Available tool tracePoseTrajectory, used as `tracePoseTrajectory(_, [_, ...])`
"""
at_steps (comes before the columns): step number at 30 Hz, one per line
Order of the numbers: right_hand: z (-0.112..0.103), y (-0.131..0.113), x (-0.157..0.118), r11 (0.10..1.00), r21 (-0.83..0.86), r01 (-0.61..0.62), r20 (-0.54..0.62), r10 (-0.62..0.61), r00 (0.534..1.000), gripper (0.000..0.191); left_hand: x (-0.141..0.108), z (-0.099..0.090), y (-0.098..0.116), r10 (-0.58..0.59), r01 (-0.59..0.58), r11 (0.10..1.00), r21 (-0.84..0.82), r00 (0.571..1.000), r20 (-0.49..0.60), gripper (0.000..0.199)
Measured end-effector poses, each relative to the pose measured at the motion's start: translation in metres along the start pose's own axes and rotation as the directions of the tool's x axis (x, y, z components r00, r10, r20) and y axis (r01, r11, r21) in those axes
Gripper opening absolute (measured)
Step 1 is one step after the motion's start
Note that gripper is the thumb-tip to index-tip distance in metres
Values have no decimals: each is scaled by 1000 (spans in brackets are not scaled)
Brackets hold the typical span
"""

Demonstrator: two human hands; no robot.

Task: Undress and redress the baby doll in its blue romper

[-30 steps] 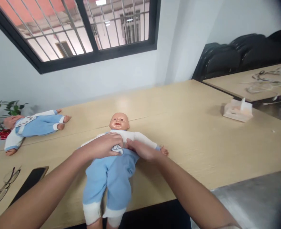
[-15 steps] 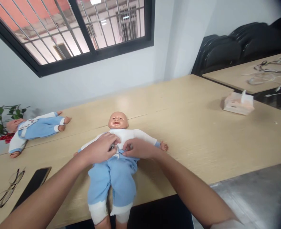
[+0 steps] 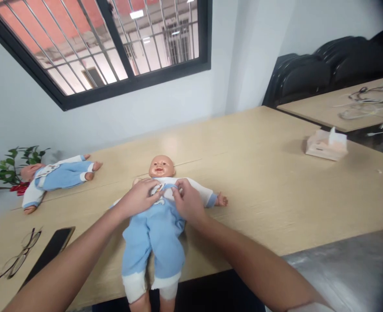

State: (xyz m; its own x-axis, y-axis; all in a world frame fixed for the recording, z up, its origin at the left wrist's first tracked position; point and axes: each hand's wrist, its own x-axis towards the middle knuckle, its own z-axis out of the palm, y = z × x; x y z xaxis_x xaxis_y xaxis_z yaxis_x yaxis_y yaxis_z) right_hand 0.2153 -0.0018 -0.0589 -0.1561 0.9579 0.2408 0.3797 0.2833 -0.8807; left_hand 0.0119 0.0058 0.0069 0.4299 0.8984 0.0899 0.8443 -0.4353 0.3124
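Note:
A baby doll [image 3: 161, 167] lies face up on the table in front of me, in a white long-sleeved top and blue overalls [image 3: 160, 232] with white cuffs. My left hand [image 3: 145, 196] is closed on one side of the overalls' printed bib, over the doll's chest. With thumb and fingers, my right hand [image 3: 188, 199] pinches the blue upper edge of the bib [image 3: 169, 187] on the other side. The bib lies raised over the white top. One doll arm stretches out to the right; the other is mostly hidden behind my left hand and forearm.
A second doll [image 3: 64, 175] in similar clothes lies at the left by a green plant [image 3: 11, 167]. Glasses [image 3: 19, 258] and a black phone [image 3: 50, 255] are near my left forearm. A tissue box [image 3: 326, 145] stands at the right. Cables [image 3: 370, 102] lie on the adjoining table.
Both hands have moved up the doll's chest, drawing the bib from the waist toward the neck. My right hand has turned more upright. The view has shifted slightly.

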Motion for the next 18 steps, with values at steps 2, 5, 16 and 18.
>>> tracePoseTrajectory(2, [-5, -1, 3, 1000, 7, 21, 1, -21, 1000, 14, 0, 3, 2, -27, 25, 999, -20, 992, -122, 14])
tracePoseTrajectory(5, [-14, 0, 10, 993, 56, 108, 153, -115, 981, 19, -3, 8, 6, -84, 71, 995, -64, 969, -234, 11])
tracePoseTrajectory(16, [-7, 15, 15, 945, -307, 109, 52, -98, 994, 25, -7, 26, 16, -26, 46, 996, 72, 967, -254, 20])
tracePoseTrajectory(18, [-4, 14, 15, 910, -378, 170, 66, -156, 986, 25, -5, 26, 17, 3, 33, 991, 127, 961, -278, 17])
